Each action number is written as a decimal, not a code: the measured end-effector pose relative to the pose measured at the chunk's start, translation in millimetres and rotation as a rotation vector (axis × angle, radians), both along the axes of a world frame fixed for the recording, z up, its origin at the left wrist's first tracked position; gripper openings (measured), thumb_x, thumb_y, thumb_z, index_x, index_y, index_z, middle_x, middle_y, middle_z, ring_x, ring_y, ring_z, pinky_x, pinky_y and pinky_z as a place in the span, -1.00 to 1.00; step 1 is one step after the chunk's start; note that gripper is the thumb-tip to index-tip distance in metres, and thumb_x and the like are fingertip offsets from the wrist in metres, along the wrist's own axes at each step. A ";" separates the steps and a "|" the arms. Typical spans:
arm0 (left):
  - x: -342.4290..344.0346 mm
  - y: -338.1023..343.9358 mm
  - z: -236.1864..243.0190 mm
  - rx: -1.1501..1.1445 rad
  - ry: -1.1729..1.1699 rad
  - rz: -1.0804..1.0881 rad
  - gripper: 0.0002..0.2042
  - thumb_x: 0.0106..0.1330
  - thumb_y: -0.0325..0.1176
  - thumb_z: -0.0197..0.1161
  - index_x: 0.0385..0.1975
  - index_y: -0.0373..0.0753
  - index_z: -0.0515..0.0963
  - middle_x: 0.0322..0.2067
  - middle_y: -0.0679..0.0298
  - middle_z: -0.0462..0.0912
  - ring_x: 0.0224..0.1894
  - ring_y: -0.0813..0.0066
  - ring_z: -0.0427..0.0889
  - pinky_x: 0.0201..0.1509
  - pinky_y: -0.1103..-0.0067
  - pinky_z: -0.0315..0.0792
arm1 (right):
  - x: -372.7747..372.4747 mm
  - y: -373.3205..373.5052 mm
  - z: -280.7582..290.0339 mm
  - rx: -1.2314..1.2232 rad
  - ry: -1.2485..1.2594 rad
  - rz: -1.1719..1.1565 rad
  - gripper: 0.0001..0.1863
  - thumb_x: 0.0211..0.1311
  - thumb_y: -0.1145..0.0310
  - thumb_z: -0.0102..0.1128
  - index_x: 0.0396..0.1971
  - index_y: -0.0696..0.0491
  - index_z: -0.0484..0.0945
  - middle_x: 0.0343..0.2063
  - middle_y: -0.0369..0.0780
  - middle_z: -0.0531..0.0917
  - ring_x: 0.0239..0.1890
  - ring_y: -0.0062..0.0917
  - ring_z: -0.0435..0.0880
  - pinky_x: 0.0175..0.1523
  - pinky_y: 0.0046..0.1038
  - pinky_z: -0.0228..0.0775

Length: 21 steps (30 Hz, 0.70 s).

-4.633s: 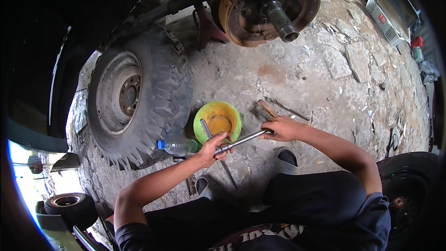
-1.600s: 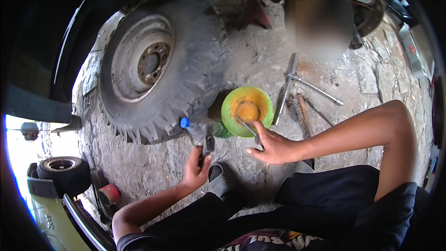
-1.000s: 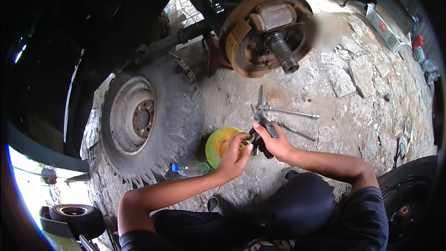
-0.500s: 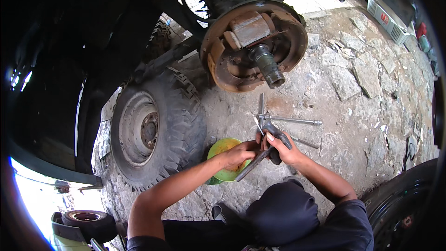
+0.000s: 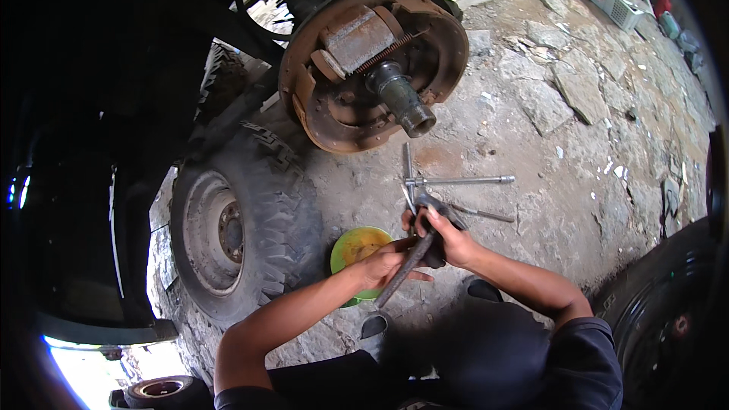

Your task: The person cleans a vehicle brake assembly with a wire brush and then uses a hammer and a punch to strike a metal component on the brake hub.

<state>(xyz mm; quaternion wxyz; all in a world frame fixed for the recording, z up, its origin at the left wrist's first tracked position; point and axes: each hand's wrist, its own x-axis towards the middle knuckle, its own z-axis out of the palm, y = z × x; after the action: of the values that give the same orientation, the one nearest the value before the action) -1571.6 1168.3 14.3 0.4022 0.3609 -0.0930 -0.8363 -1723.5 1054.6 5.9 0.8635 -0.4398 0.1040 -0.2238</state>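
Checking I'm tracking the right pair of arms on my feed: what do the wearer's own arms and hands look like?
Both the left hand and the right hand are ungloved. The left forearm and right forearm are uncovered, with no watch or band visible. The left sleeve and right sleeve are short, dark, and look navy to black.

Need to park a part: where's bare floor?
Free: floor right of T-handle wrench, this side of stone slabs; patch between knobbly wheel, brake assembly and green bowl. Crowded: around left hand and right hand, beside bowl, wrench, rod.
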 end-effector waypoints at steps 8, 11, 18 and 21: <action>-6.9 19.6 9.8 0.026 -0.177 0.014 -0.65 0.46 -0.26 0.05 0.14 -0.31 0.35 -0.01 0.15 0.54 0.05 0.35 0.59 0.12 0.25 0.56 | 1.7 18.4 12.9 0.205 0.181 -0.003 -0.45 0.41 -0.17 -0.14 -0.51 0.06 0.34 -0.37 -0.18 0.49 -0.30 -0.48 0.45 -0.18 -0.47 0.34; -11.7 30.8 -3.0 -0.001 -0.233 0.090 -0.65 0.47 -0.26 0.04 0.14 -0.31 0.35 -0.05 0.17 0.54 -0.01 0.37 0.61 0.05 0.27 0.59 | 3.1 20.8 9.6 0.257 0.198 0.030 -0.46 0.41 -0.16 -0.11 -0.45 0.07 0.42 -0.26 -0.15 0.55 -0.24 -0.50 0.49 -0.10 -0.46 0.34; 13.1 50.3 -15.7 -0.225 -0.957 0.200 -0.65 0.46 -0.21 0.11 0.05 -0.37 0.40 -0.21 0.26 0.56 -0.22 0.57 0.60 -0.17 0.54 0.59 | 18.0 15.8 -11.0 -0.036 0.189 -0.204 -0.52 0.47 0.05 -0.06 0.07 0.18 0.42 -0.17 -0.19 0.61 -0.05 -0.48 0.58 0.15 -0.38 0.35; 30.0 55.1 1.4 -0.304 -1.087 0.349 -0.71 0.50 -0.23 0.01 -0.02 -0.36 0.34 -0.30 0.28 0.50 -0.32 0.56 0.58 -0.31 0.61 0.50 | 10.9 14.9 -7.6 0.341 0.028 -0.245 -0.49 0.46 -0.01 -0.07 0.05 0.17 0.38 -0.11 -0.15 0.56 -0.04 -0.33 0.58 0.09 -0.26 0.40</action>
<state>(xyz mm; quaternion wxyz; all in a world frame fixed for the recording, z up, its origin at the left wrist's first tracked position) -1541.5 1223.4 15.6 0.4757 0.6858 -0.3438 -0.4303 -1712.5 1069.5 -1.7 0.8904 -0.2743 0.2048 -0.3001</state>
